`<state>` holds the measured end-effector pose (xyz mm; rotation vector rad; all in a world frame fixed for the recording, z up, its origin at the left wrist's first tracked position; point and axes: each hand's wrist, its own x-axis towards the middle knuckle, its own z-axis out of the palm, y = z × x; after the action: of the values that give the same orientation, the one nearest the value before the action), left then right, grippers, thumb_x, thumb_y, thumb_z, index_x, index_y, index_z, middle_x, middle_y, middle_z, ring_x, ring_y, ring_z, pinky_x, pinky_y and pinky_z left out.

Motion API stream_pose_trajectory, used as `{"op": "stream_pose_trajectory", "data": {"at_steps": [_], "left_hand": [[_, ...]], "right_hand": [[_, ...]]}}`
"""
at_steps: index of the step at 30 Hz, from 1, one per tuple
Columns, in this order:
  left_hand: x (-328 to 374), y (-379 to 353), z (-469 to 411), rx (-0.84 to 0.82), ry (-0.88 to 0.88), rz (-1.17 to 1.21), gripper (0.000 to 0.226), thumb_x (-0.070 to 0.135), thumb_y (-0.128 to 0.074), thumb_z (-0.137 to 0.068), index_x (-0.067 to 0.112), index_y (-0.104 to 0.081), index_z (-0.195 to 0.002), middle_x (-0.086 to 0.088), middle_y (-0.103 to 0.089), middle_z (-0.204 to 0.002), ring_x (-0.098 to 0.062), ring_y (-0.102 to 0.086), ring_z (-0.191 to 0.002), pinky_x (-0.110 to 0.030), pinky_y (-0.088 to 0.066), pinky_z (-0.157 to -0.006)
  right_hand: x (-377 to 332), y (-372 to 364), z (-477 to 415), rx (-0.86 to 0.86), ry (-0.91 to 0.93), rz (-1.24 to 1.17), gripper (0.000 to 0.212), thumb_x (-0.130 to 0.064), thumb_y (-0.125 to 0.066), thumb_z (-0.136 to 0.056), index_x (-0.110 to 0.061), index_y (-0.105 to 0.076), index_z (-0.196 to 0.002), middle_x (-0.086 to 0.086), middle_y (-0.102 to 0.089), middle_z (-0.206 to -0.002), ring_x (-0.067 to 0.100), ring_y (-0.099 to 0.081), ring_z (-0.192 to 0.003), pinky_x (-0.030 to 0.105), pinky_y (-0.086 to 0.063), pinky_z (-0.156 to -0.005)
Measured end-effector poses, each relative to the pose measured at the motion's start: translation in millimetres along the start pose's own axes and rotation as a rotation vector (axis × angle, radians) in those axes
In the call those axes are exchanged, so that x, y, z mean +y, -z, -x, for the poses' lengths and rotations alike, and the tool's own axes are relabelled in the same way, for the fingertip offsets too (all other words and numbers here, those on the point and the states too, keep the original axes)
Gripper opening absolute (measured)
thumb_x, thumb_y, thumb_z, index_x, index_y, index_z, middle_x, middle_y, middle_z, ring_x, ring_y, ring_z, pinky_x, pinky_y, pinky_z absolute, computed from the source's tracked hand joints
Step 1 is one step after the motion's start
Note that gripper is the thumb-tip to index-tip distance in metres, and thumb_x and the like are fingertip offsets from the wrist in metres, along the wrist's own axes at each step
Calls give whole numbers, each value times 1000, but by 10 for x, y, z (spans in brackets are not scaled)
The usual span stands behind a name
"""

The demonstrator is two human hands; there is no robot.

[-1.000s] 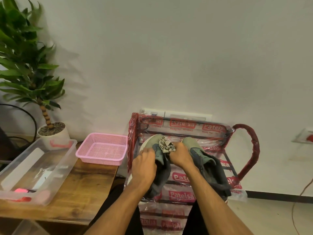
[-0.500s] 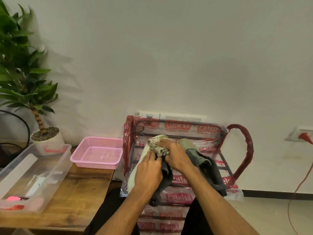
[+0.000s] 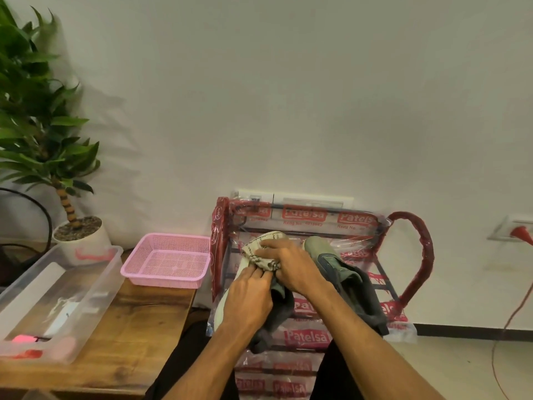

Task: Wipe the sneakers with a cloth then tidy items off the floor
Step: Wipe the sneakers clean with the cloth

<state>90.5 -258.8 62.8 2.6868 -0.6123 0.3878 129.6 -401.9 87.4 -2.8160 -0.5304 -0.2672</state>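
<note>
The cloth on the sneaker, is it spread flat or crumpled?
Crumpled. The cloth is bunched in folds under the right hand, pressed on the toe of the sneaker that the left hand holds.

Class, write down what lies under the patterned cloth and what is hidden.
The cloth lies on the toe of a sneaker, whose pale sole edge shows beside it. The right hand holds the cloth there; the left hand grips the sneaker. The toe's surface beneath is covered.

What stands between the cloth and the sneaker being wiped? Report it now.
Nothing visible. The right hand presses the patterned cloth straight onto the sneaker at its toe; the left hand grips that sneaker lower down.
</note>
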Motion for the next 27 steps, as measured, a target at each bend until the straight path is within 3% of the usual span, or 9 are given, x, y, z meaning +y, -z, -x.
{"op": "stream_pose_trajectory", "data": {"at_steps": [3,7,9,13,15,22,25,27], "left_hand": [[32,-42,20,-5,-43,-19,49,14,-47,-92,19,-46,-141,-1,-48,-145,-16,-40,-135,-25,-32,-109],[42,-52,5,-27,-60,-42,54,16,-41,-97,19,-29,-150,-1,-32,-155,-16,-26,-144,-27,-19,-115],[36,-51,2,-17,-63,-46,55,16,-43,-96,20,-31,-149,-1,-34,-154,-16,-28,-142,-26,-21,-115],[17,-57,10,10,-65,-20,50,14,-48,-92,20,-45,-141,0,-48,-144,-15,-41,-133,-25,-31,-108],[25,-70,30,11,-73,-24,51,13,-48,-91,20,-45,-141,-1,-49,-144,-16,-42,-133,-25,-30,-109],[22,-88,11,-5,-113,-37,56,15,-43,-97,18,-29,-150,-5,-33,-155,-18,-27,-144,-27,-13,-118],[-7,-101,10,-2,-91,-28,55,10,-52,-90,15,-42,-144,-6,-46,-147,-19,-40,-136,-29,-26,-114],[-26,-99,23,-6,-63,5,50,6,-68,-74,15,-63,-123,-5,-65,-123,-19,-60,-115,-29,-45,-98]], "right_hand": [[147,6,44,16,5,147,61,-1,-66,-83,-27,-53,-138,-1,-46,-147,23,-40,-135,36,-41,-103],[193,84,-24,70,-209,272,55,-4,-57,-91,-24,-47,-141,3,-47,-144,27,-43,-130,37,-41,-101],[135,109,-45,55,-212,218,53,-2,-56,-90,-25,-52,-138,2,-51,-141,27,-49,-126,37,-44,-99],[33,91,42,-37,-23,11,53,1,-57,-83,-25,-63,-129,-2,-55,-137,23,-46,-127,41,-45,-98],[98,71,65,-31,17,60,53,-2,-62,-84,-28,-61,-130,-3,-54,-138,22,-44,-128,40,-44,-99],[204,106,-52,42,-208,296,55,-3,-57,-92,-26,-49,-140,3,-49,-141,27,-47,-125,37,-45,-98],[92,61,-64,6,-232,184,53,-5,-56,-90,-29,-54,-137,3,-54,-137,29,-53,-121,39,-47,-95],[39,38,-10,-38,-198,29,52,-5,-56,-86,-28,-59,-132,3,-56,-136,28,-54,-121,39,-48,-95]]}}
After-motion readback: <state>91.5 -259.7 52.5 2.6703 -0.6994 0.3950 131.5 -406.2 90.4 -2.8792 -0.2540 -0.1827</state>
